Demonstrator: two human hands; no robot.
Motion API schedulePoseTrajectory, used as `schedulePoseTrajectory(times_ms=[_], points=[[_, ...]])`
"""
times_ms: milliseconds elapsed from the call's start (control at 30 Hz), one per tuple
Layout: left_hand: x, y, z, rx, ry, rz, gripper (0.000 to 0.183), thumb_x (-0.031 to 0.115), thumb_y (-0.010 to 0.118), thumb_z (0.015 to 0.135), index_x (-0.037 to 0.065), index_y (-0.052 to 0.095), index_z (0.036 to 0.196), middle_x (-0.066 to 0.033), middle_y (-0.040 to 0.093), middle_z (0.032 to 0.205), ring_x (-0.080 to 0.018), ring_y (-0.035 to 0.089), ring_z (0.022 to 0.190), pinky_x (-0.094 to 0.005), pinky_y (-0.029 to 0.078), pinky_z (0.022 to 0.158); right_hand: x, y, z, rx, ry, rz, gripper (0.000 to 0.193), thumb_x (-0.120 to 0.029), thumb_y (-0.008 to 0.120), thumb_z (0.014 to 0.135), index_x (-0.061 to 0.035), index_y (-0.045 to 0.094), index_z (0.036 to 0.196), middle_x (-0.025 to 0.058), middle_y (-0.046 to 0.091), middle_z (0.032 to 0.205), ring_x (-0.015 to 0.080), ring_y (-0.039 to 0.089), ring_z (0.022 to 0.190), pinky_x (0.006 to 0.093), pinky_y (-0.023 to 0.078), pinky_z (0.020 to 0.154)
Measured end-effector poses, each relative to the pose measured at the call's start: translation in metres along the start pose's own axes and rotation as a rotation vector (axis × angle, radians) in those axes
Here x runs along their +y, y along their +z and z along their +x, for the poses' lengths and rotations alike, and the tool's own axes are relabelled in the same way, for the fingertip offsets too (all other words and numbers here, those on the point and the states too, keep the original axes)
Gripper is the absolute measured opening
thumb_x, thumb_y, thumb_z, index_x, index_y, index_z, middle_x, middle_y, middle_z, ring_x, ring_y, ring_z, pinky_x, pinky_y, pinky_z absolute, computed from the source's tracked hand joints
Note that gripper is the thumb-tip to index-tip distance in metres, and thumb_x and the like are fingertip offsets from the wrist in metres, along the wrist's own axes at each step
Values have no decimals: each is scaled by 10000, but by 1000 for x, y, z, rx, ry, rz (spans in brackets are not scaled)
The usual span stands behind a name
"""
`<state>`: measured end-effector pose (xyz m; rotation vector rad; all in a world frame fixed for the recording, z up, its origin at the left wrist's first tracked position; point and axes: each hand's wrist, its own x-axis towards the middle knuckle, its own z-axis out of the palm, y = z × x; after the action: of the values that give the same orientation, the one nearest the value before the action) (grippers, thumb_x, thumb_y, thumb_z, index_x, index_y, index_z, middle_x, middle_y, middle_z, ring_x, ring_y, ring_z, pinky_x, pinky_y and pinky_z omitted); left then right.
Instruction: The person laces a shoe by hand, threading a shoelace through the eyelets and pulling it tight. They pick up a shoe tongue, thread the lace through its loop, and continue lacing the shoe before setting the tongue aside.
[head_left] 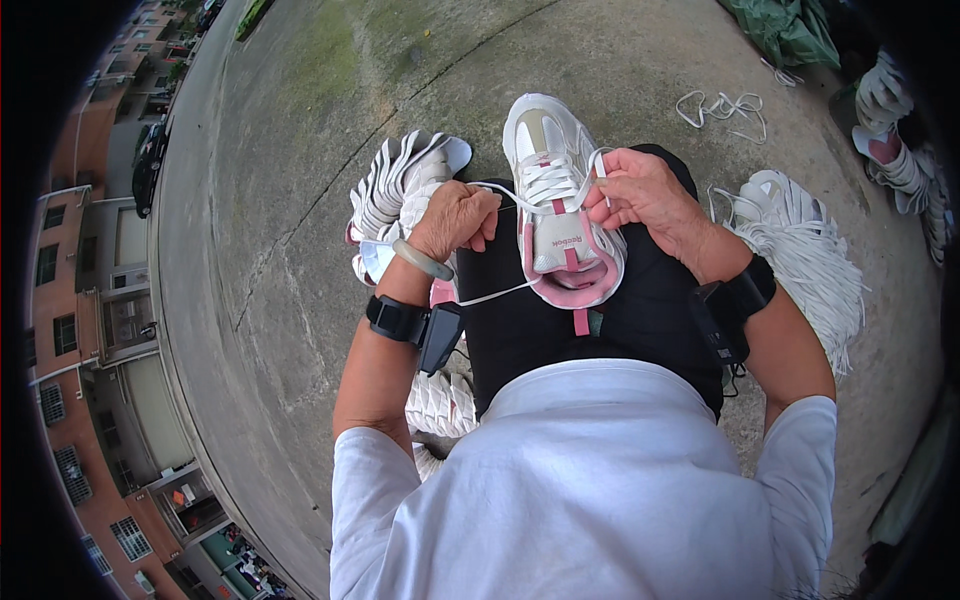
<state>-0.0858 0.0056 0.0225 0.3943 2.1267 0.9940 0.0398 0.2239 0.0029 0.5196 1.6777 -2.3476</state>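
A white sneaker (535, 120) with a pink lining rests across my lap, toe pointing away from me. Its white shoelace (549, 185) crosses the tongue in several rows at the front. To the left of the shoe, my left hand (458, 218) is closed round a stretch of lace drawn out from the eyelets. The lace's far part runs from below that hand back to the shoe's collar. At the shoe's right side my right hand (645, 200) pinches the lace between thumb and fingers near an eyelet. A pale bangle and black straps sit on my wrists.
Left of my legs lie stacked white shoe parts (393, 190). A thick bundle of white laces (805, 265) lies on the right, with a loose lace (728, 106) on the concrete beyond. More shoes (892, 165) and a green sack (785, 30) are at the far right.
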Motion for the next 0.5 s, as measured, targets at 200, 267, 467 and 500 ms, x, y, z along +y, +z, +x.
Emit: schedulePoseTrajectory(times_ms=[200, 267, 467, 500], points=[[-26, 15, -26, 113, 282, 226, 372, 298, 511, 852, 16, 599, 627, -53, 525, 522, -116, 496, 485, -270, 388, 472, 8, -6, -8, 58, -191, -119, 195, -189, 573, 861, -32, 621, 968, 8, 615, 839, 28, 538, 709, 160, 405, 541], [-27, 22, -32, 143, 300, 184, 402, 326, 523, 888, 18, 609, 646, -15, 501, 510, -100, 457, 506, -283, 352, 484, 11, 1, -8, 97, -183, -52, 149, -124, 576, 849, 0, 621, 919, 7, 608, 808, 36, 530, 693, 177, 417, 571], [-20, 34, -36, 73, 70, -537, 253, 238, 542, 903, 38, 621, 770, 31, 482, 549, -67, 395, 444, -228, 305, 407, 29, 9, -3, 182, -278, 8, 82, -55, 584, 834, -1, 620, 884, -10, 597, 747, 28, 513, 638, 172, 409, 555], [-21, 37, -36, 88, 83, -637, 209, 218, 548, 899, 39, 614, 811, 25, 495, 567, -65, 414, 441, -210, 309, 397, 31, 10, -2, 178, -325, 11, 80, -69, 580, 843, -32, 621, 900, -23, 594, 752, 14, 510, 627, 150, 395, 538]])
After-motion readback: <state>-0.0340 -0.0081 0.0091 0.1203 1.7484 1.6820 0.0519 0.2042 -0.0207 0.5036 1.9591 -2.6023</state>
